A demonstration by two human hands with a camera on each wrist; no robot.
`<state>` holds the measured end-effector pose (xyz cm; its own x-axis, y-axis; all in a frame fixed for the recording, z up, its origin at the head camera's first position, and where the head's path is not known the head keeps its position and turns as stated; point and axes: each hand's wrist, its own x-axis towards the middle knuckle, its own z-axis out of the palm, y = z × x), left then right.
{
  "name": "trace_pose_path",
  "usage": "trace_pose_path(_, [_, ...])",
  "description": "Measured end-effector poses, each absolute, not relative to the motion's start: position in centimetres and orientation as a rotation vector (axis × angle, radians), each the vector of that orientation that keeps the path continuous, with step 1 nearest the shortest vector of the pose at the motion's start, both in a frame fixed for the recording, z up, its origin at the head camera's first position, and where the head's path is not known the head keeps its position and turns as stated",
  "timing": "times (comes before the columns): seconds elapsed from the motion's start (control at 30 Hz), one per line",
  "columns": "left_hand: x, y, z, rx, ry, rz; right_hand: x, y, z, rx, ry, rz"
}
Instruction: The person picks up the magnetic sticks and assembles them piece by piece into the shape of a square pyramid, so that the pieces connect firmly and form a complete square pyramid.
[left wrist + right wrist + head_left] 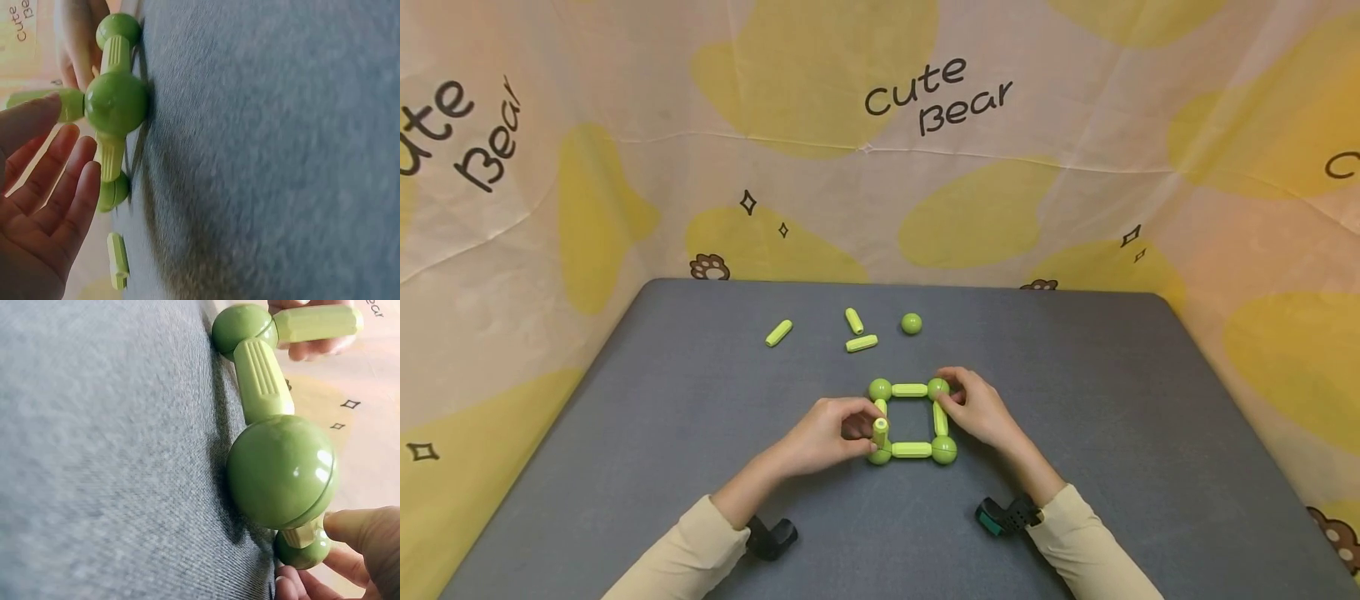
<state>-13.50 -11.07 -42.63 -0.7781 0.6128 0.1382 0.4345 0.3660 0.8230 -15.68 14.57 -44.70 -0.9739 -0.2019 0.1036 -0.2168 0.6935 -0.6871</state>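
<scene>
A square of green balls and light-green rods lies flat in front of me. On its near left ball (879, 457) a rod (880, 430) stands upright, pinched between thumb and fingers of my left hand (829, 435). In the left wrist view that rod (72, 104) meets the ball (117, 103), and the thumb lies along it. My right hand (983, 410) holds the square at its far right ball (937, 388), thumb and fingers on either side. The near right ball (943, 450) is untouched. In the right wrist view this near ball (282, 472) partly hides the held corner.
Beyond the square lie three loose rods: one at the left (779, 333), another slanted rod (853, 321) and a flatter-lying rod (862, 343). A loose green ball (912, 323) rests right of them. The grey table (700, 375) meets a patterned cloth (820, 192) at the back and sides.
</scene>
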Motion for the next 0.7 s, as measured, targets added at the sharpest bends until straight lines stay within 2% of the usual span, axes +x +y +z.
trace_pose_path(0.33, [-15.7,-12.1,-42.2,0.795,2.572,1.367,-13.1,15.2,-44.0,0.349,-2.819,1.121])
trace_pose_path(0.7, [-18.5,-10.4,-42.9,0.710,2.667,1.321,-10.7,14.8,-43.7,0.427,-2.960,1.072])
